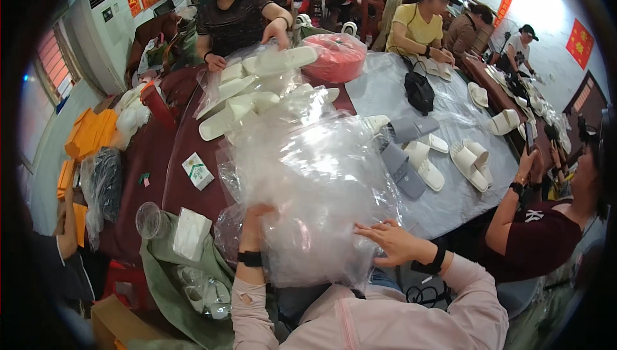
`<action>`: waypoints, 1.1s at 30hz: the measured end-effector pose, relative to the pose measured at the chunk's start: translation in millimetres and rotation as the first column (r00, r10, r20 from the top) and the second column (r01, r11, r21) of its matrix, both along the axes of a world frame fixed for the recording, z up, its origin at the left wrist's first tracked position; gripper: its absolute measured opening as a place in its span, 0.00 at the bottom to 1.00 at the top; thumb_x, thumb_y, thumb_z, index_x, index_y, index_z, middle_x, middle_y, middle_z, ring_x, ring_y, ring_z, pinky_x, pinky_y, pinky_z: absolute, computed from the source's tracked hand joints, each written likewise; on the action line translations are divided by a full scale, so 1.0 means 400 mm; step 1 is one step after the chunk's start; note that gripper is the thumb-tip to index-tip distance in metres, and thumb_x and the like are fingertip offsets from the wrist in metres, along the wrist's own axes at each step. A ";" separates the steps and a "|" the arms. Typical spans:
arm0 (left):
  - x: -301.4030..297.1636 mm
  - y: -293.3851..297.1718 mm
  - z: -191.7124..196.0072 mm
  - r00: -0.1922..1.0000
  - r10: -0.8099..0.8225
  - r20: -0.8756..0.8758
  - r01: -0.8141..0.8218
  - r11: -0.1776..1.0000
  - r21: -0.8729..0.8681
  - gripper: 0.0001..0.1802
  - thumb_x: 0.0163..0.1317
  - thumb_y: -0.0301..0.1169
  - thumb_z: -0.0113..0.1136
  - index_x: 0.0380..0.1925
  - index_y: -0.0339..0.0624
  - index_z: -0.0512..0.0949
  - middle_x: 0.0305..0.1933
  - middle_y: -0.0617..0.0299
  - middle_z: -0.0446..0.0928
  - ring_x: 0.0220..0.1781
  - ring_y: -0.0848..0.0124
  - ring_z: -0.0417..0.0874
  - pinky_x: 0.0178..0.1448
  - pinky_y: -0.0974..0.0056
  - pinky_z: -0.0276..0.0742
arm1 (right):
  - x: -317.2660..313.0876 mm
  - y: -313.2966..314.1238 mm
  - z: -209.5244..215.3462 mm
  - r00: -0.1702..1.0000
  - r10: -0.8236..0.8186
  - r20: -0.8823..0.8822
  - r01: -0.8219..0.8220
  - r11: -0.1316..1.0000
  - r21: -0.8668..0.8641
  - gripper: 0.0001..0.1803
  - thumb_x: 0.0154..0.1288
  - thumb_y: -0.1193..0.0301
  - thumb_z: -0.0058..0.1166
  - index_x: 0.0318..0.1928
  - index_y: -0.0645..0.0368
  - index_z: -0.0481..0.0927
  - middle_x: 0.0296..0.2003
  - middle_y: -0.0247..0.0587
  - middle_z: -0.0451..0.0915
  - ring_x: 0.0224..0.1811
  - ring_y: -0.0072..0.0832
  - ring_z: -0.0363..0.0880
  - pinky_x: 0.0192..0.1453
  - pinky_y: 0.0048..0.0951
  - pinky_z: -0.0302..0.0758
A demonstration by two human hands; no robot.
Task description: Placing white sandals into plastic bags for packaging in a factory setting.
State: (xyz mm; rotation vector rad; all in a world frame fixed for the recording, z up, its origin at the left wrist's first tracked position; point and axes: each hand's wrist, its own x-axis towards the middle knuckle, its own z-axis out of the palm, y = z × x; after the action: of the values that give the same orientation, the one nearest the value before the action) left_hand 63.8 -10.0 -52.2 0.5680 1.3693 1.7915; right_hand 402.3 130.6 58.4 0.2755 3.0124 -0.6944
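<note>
A large clear plastic bag (pixel 315 202) spreads in front of me, crinkled and shiny, over the near part of the table. My left hand (pixel 259 215) is at its left side, with the fingers mostly hidden by the film. At the bag's right edge, my right hand (pixel 391 239) has its fingers stretched out against the plastic. Cream slippers (pixel 239 111) lie in a pile beyond the bag, some in clear wrapping. Just right of the bag are grey slippers (pixel 403 167) and a cream pair (pixel 424 162).
Across the table a person in black (pixel 234 19) handles slippers beside a pink-red roll (pixel 334 56). Another pair of slippers (pixel 472 162) and a black pouch (pixel 420 90) lie to the right. A small white-green box (pixel 197 171) and a plastic cup (pixel 152 220) sit left.
</note>
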 end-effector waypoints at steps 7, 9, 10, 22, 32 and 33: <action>-0.044 -0.031 0.044 0.964 0.167 0.207 -0.167 0.986 -0.019 0.08 0.46 0.25 0.51 0.23 0.32 0.78 0.24 0.56 0.76 0.27 0.67 0.78 0.34 0.64 0.74 | -0.131 0.017 -0.017 0.998 -0.065 -0.018 0.064 0.996 -0.060 0.41 0.67 0.52 0.45 0.73 0.45 0.39 0.44 0.39 0.82 0.42 0.42 0.78 0.56 0.40 0.63; -0.028 -0.030 0.066 0.993 0.112 0.048 -0.110 0.992 -0.055 0.08 0.47 0.27 0.52 0.22 0.34 0.78 0.23 0.58 0.76 0.29 0.67 0.78 0.38 0.65 0.73 | -0.153 0.019 -0.011 0.996 -0.080 0.023 0.081 0.996 -0.034 0.41 0.68 0.56 0.47 0.72 0.45 0.39 0.50 0.38 0.78 0.43 0.41 0.78 0.51 0.39 0.66; -0.028 -0.029 0.070 0.963 0.010 -0.271 -0.041 0.993 -0.109 0.10 0.49 0.29 0.52 0.26 0.34 0.78 0.25 0.58 0.76 0.31 0.68 0.78 0.41 0.65 0.73 | -0.156 0.018 -0.019 0.995 -0.096 0.011 0.097 0.995 -0.038 0.41 0.68 0.56 0.47 0.72 0.45 0.39 0.50 0.38 0.78 0.43 0.41 0.78 0.51 0.39 0.66; -0.125 -0.048 -0.003 0.972 0.012 0.233 0.049 0.965 -0.257 0.19 0.50 0.28 0.59 0.44 0.34 0.72 0.43 0.53 0.75 0.44 0.68 0.77 0.45 0.67 0.75 | -0.229 -0.068 -0.120 0.980 -0.104 -0.168 0.136 0.973 0.187 0.41 0.61 0.53 0.53 0.71 0.42 0.49 0.62 0.37 0.66 0.35 0.34 0.81 0.39 0.36 0.71; 0.055 -0.029 0.309 0.146 -0.142 -0.979 -0.407 0.893 -0.191 0.44 0.52 0.53 0.62 0.68 0.56 0.58 0.72 0.38 0.43 0.72 0.37 0.45 0.68 0.34 0.43 | -0.275 -0.121 -0.100 0.980 -0.178 -0.087 0.198 0.898 0.393 0.36 0.62 0.55 0.51 0.69 0.36 0.54 0.60 0.42 0.68 0.33 0.37 0.81 0.38 0.40 0.73; 0.076 -0.018 0.308 0.147 -0.142 -0.979 -0.413 0.890 -0.192 0.44 0.52 0.53 0.62 0.68 0.56 0.58 0.72 0.38 0.43 0.72 0.37 0.45 0.68 0.34 0.43 | -0.271 -0.128 -0.095 0.982 -0.163 -0.091 0.186 0.898 0.398 0.37 0.62 0.56 0.52 0.70 0.38 0.54 0.59 0.44 0.69 0.35 0.37 0.81 0.38 0.40 0.72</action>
State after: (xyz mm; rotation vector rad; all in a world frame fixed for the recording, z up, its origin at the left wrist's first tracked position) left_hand 94.1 -17.2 71.1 1.6027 2.7204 0.9583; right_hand 293.9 79.3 20.3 0.5538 3.1868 -0.0681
